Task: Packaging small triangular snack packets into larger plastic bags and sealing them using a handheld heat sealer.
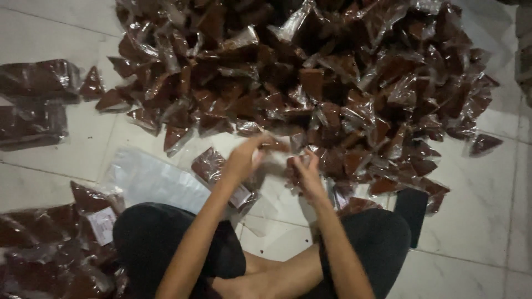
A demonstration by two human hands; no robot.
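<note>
Both hands worked at the near edge of the heap of brown wedge packets point(310, 83) on the tiled floor point(487, 221): left hand point(243, 160) and right hand point(305, 171) pinched one clear-wrapped packet point(275, 148) between them, blurred; best gripped by the film edges, I'd say.

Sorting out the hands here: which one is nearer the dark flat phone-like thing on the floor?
Right. The right hand is up-left of the dark flat thing; the left hand is farther left.
</note>
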